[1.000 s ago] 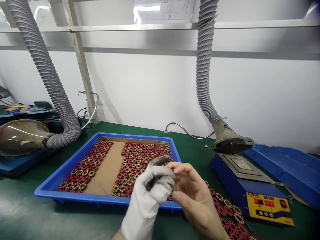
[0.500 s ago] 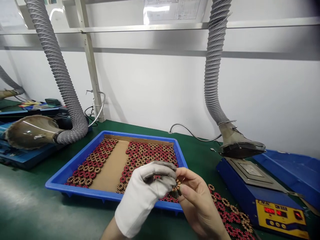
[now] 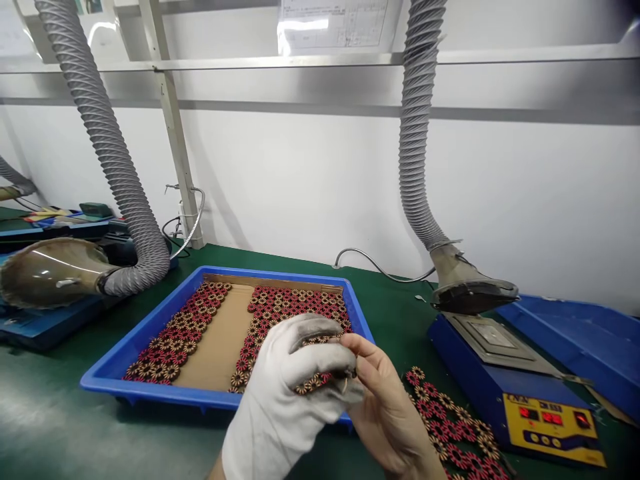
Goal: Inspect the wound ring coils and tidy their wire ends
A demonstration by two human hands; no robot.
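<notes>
My left hand (image 3: 293, 383) wears a white glove with greyed fingertips. Its fingers curl around a small wound motor stator (image 3: 349, 375), which shows only as a dark edge with a pale wire end. The bare thumb and fingers of my right hand (image 3: 385, 397) pinch the same stator from the right, touching the glove. Behind both hands stands a blue tray (image 3: 165, 395) lined with cardboard. Rows of red and copper-coloured stators (image 3: 295, 303) lie in it on both sides of a bare cardboard strip (image 3: 215, 347).
More stators (image 3: 453, 427) lie on the green bench right of my hands. Beyond them sits a blue heating unit (image 3: 500, 400) with red digits, under an extraction hood (image 3: 475, 287). Another hood (image 3: 55, 273) is at left. A blue bin (image 3: 575, 340) stands far right.
My gloved hand has turned, its fingers now covering most of the stator. My right thumb and fingers have drawn closer together. The view has shifted slightly.
</notes>
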